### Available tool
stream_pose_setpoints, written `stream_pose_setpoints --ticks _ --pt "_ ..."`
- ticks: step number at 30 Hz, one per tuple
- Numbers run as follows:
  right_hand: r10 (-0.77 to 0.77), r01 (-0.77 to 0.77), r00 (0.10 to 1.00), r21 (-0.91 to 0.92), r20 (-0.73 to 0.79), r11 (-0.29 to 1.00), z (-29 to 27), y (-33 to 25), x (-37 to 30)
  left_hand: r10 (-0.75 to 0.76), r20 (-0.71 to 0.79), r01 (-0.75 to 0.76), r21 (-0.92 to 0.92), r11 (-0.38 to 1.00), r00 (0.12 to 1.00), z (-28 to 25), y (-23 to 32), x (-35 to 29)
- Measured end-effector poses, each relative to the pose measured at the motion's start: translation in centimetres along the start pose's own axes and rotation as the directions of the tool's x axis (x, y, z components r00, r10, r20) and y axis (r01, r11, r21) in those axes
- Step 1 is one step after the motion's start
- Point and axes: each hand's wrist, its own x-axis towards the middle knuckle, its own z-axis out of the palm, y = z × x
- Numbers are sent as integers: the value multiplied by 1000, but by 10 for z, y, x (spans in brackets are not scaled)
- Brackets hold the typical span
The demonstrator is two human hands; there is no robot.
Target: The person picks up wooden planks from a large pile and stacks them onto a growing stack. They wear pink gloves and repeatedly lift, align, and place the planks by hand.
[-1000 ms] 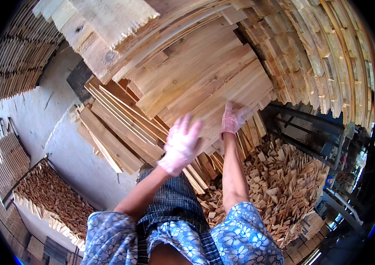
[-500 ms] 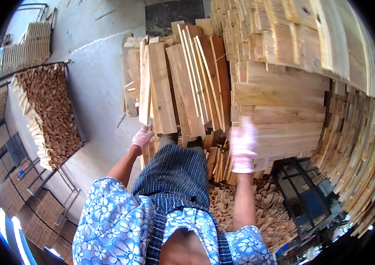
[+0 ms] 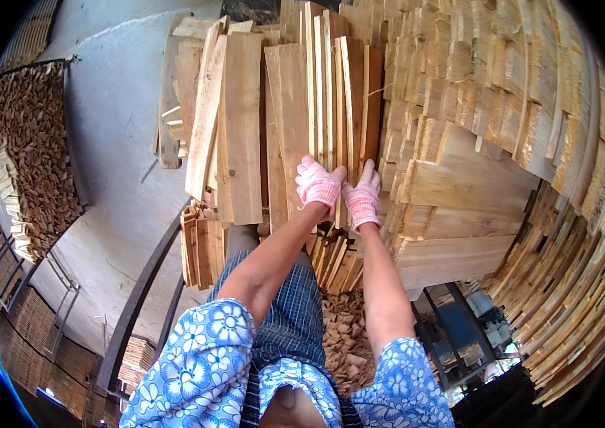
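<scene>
Both hands, the left hand (image 3: 319,183) and right hand (image 3: 364,197), in pink gloves, lie side by side, gripping thin pale wooden boards (image 3: 331,93) standing on edge in the pile in front

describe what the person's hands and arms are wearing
Both hands wear knitted work gloves in a pink and white weave, left hand and right hand. The forearms are bare. Short sleeves are blue with a white flower print.
</scene>
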Motion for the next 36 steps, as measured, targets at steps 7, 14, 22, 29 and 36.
stream_pose_setpoints --ticks 7,14,22,29,36 --pt "-67 49 992 156 107 987 2 17 13 69 270 4 -262 965 960 -16 -16 16" --pt "-65 53 997 307 30 950 16 4 -6 185 294 -185 -29 982 938 -79 -6 18" --pt "150 -107 987 471 -55 876 27 0 21 166 96 -170 30 985 981 -44 -18 17" --pt "249 -233 965 165 -84 958 21 0 29 304 109 -303 -27 953 946 -134 -34 0" --pt "227 -216 970 118 -85 969 -25 -35 -77 238 9 -238 -5 971 971 -237 -97 -103"
